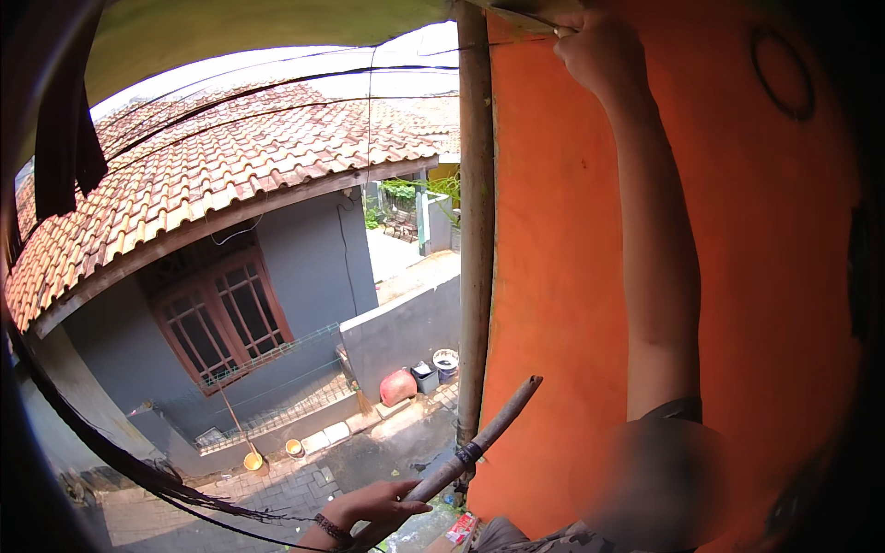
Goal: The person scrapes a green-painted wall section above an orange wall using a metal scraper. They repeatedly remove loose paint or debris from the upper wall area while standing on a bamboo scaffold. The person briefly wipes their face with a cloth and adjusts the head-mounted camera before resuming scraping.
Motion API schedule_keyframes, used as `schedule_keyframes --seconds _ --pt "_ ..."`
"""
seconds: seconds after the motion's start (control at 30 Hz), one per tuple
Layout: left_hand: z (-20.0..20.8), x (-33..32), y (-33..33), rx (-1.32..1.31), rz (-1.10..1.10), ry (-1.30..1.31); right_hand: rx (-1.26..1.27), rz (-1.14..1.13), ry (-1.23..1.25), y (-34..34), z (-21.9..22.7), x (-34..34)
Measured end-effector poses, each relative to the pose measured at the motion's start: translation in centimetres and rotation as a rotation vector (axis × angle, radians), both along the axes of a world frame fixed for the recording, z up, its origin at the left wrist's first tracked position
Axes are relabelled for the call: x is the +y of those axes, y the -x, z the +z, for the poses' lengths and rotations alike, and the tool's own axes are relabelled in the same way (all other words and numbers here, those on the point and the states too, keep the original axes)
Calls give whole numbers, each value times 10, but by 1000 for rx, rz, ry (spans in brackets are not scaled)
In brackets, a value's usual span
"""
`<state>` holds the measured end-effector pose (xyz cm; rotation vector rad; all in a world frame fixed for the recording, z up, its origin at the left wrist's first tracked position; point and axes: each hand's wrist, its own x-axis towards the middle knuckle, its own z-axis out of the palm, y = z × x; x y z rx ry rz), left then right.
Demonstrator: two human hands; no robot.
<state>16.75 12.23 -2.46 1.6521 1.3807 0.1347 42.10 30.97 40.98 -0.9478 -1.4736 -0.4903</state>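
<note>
My left hand (pixel 378 509), with a dark bracelet at the wrist, is closed round a slanting wooden pole (pixel 502 415) at the bottom middle. A black band is wrapped about the pole above my fingers, and its broken-looking end points up to the right. My right arm stretches upward along an orange wall (pixel 562 276). At the top, my right hand (pixel 590 51) is closed on a thin tool with a pale end and a dark, flat part (pixel 530 18) reaching left, next to the wall's upper edge. Its exact kind is too unclear to tell.
A weathered upright post (pixel 475 221) stands at the wall's left edge. Dark cables (pixel 277 88) cross the left side. Far below lie a paved lane (pixel 221 511), buckets (pixel 445 361) and a red container (pixel 397 387), before a grey house with a tiled roof (pixel 240 157).
</note>
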Motion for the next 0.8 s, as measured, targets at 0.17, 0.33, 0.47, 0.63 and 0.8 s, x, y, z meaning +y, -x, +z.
schedule_keyframes --seconds 0.17,0.33,0.47,0.63,0.8 --pt "11 -2 -4 -24 -15 3 -76 -138 94 -9 22 58" --pt "-2 -1 7 -24 -43 -22 62 -2 29 -7 4 46" --pt "16 -2 1 56 -27 87 -15 -173 67 -9 -4 23" --pt "-6 -5 8 -26 -49 -94 -177 -385 90 -9 26 31" --pt "11 -8 6 -10 -44 -87 -76 -191 89 -1 17 27"
